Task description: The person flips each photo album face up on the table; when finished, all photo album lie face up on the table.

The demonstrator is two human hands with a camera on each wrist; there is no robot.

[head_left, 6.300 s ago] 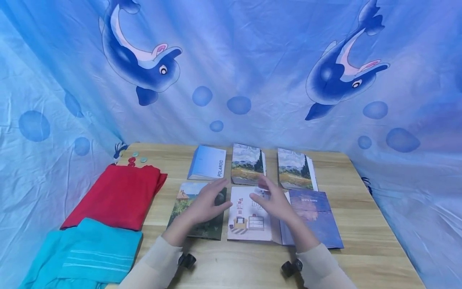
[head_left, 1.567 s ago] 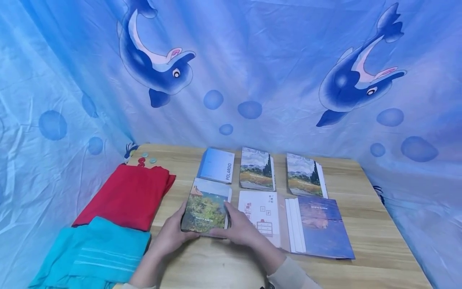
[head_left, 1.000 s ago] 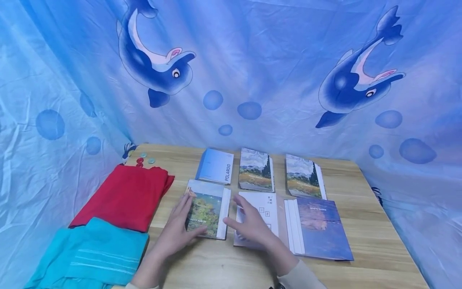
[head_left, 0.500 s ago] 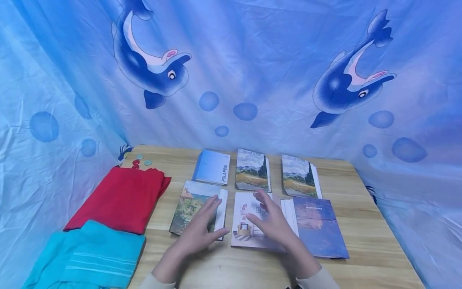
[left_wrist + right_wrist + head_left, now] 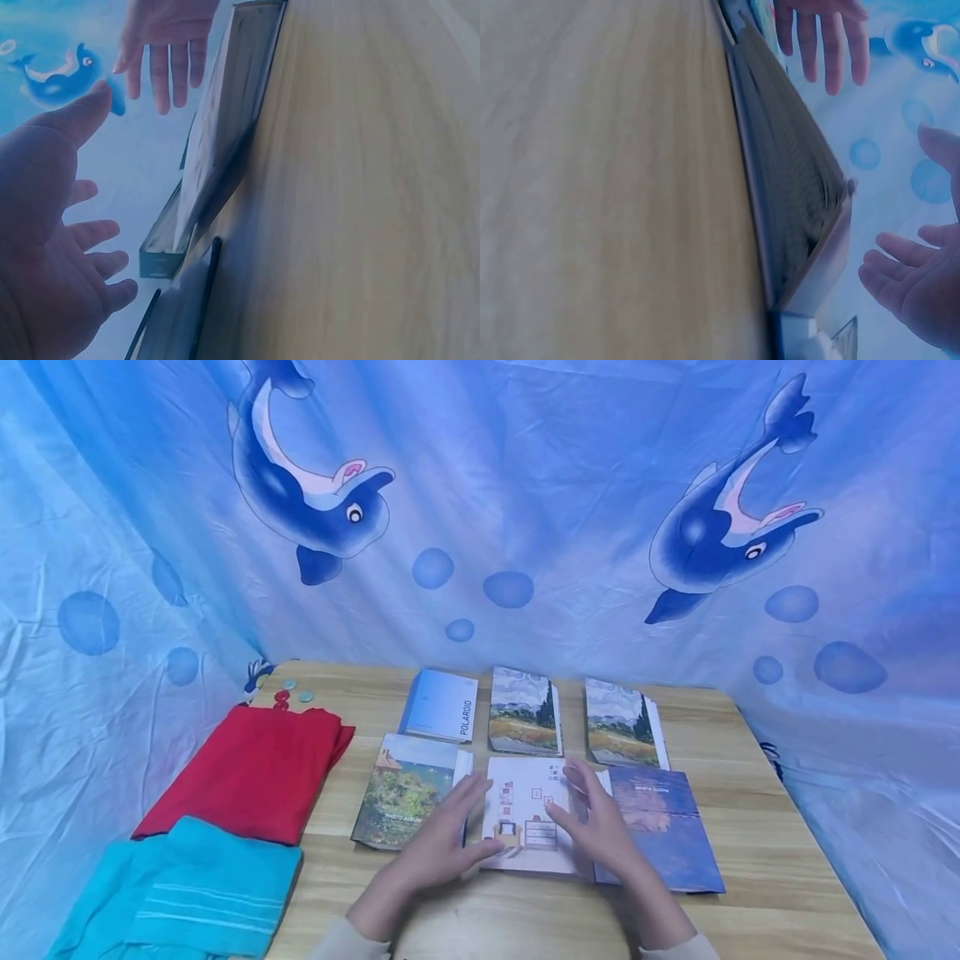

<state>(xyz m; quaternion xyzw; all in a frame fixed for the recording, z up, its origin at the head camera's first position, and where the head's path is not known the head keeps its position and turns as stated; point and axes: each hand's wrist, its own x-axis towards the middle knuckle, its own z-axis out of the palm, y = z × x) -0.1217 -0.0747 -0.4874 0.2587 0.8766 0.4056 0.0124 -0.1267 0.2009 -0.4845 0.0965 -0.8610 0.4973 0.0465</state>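
Wood-grained table [image 5: 780,818] enclosed at the far edge and both sides by blue drapery [image 5: 465,468] printed with dolphins and bubbles. The left hand [image 5: 441,845] and right hand [image 5: 600,828], released and holding nothing, fingers spread, flank a white album [image 5: 521,814] lying midway between the table's left and right edges. Left of it, a garden-covered album [image 5: 405,789]; right, a purple album [image 5: 660,827]. Toward the far edge: a blue album [image 5: 442,703] and two landscape-covered albums [image 5: 521,710]. Far left corner: red discs [image 5: 281,695] and pale green discs [image 5: 306,697]. Left edge: red cloth [image 5: 247,777], then turquoise cloth [image 5: 202,877].
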